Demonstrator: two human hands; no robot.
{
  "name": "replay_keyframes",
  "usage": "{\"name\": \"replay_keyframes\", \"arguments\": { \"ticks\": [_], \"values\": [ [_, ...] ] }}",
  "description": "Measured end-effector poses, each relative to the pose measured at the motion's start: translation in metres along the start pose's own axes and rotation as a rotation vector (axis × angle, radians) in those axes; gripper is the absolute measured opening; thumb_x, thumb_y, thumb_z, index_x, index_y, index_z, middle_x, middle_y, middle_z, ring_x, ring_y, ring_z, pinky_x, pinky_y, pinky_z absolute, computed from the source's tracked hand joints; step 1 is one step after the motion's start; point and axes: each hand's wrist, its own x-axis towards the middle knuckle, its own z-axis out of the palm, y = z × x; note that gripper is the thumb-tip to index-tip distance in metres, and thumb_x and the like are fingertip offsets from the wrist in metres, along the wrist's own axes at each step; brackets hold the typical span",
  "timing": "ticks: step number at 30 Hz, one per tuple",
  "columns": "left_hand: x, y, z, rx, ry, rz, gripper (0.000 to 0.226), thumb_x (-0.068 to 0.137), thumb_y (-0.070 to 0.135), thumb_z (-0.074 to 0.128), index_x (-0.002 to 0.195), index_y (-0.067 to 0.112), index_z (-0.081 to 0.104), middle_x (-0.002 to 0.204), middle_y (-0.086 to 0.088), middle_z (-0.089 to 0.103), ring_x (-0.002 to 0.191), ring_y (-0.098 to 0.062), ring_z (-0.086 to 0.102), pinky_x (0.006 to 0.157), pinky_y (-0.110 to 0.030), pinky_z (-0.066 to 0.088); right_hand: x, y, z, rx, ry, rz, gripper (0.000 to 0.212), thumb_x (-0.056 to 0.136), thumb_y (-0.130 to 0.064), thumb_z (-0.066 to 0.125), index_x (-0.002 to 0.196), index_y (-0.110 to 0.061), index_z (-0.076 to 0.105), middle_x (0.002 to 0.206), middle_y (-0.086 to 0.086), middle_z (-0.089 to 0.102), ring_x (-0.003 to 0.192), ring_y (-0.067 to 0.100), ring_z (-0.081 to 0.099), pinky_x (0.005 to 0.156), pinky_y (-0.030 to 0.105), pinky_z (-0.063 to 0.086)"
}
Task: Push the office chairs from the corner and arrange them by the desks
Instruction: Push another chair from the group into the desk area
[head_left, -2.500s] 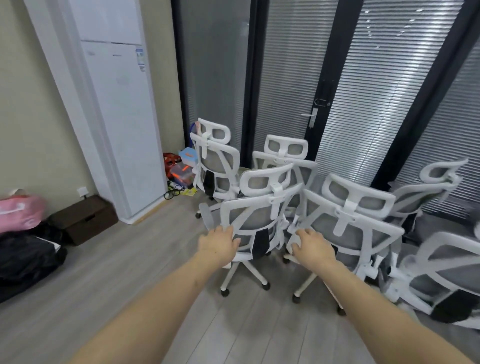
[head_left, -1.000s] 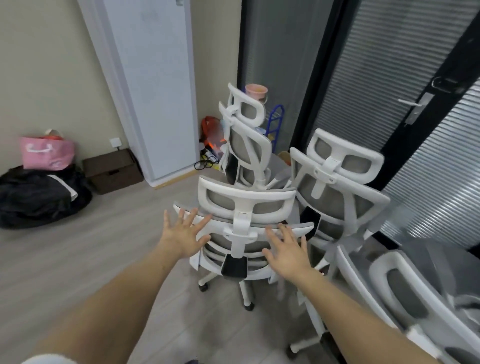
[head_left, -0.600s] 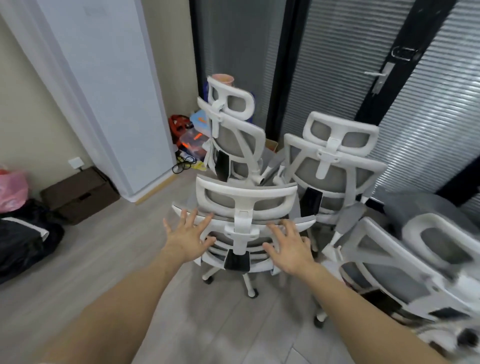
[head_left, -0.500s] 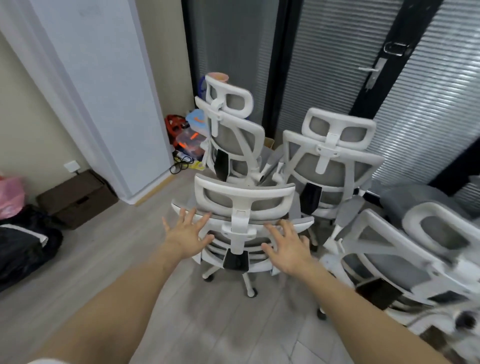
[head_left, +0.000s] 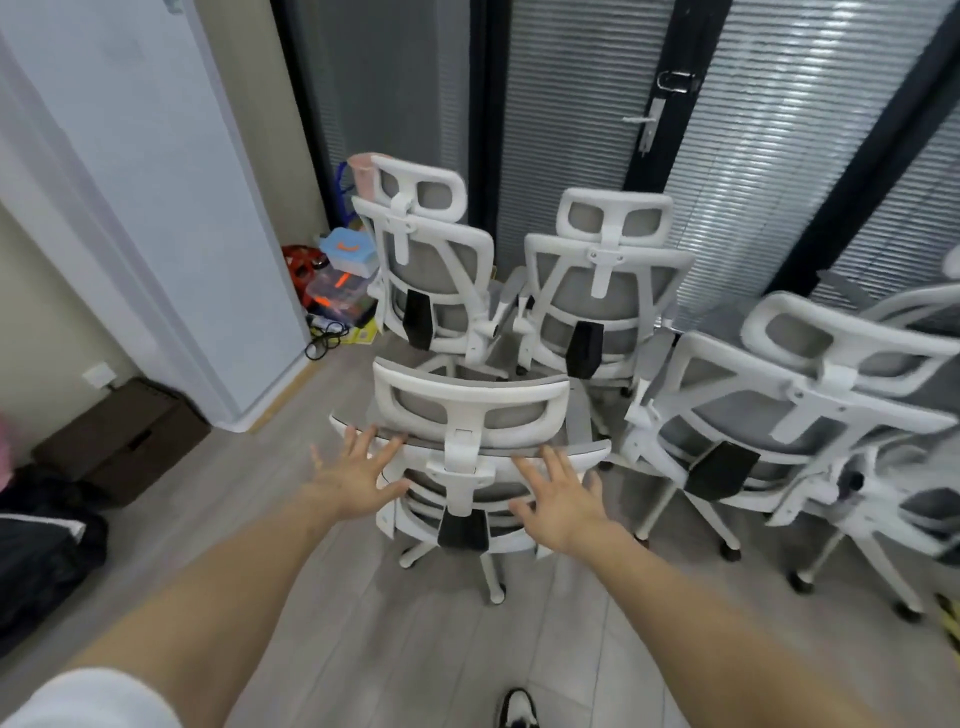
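Here, the left hand (head_left: 353, 480) and right hand (head_left: 561, 506), fingers spread wide, reach the nearest chair (head_left: 470, 415) at 12 o'clock.

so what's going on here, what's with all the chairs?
A person is reaching for the nearest white office chair with both hands. The left hand and right hand are open, fingers spread at the top edge of its backrest, either side of the headrest post; firm contact is hard to confirm. Two more chairs stand behind it near the glass partition, and another sits to the right. No desks are in view, so nothing is arranged yet.
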Motion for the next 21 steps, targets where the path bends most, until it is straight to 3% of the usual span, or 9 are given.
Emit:
{"name": "replay_keyframes", "arguments": {
  "ticks": [9,16,21],
  "values": [
    [-0.109,-0.048,0.042,0.06,-0.019,0.141,0.084,0.092,0.084,0.029,0.155,0.056,-0.02,0.17,0.003,-0.026,0.155,-0.029,-0.026,0.116,-0.078,0.001,-0.128,-0.08,0.087,0.064,0.114,0.137,0.065,0.104,-0.059,0.024,0.16,-0.05,-0.007,0.173,0.001,-0.011,0.158,0.018,-0.019,0.122,0.066,-0.005],
    [-0.153,-0.1,0.065,0.067,-0.038,0.285,0.083,0.095,0.079,0.033,0.152,0.059,-0.023,0.166,0.003,-0.034,0.153,-0.027,-0.033,0.114,-0.079,-0.006,-0.214,-0.167,0.132,0.108,0.215,0.286,0.062,0.105,-0.055,0.025,0.161,-0.049,-0.001,0.173,0.0,-0.001,0.159,0.019,-0.011,0.123,0.065,-0.004],
    [-0.175,-0.143,0.081,0.063,-0.002,0.428,0.083,0.092,0.08,0.035,0.149,0.064,-0.022,0.169,0.002,-0.03,0.153,-0.028,-0.032,0.115,-0.077,-0.009,-0.252,-0.241,0.168,0.177,0.333,0.47,0.058,0.105,-0.054,0.028,0.16,-0.049,0.012,0.171,-0.003,0.007,0.159,0.018,-0.005,0.124,0.065,0.003]
  ]
}}
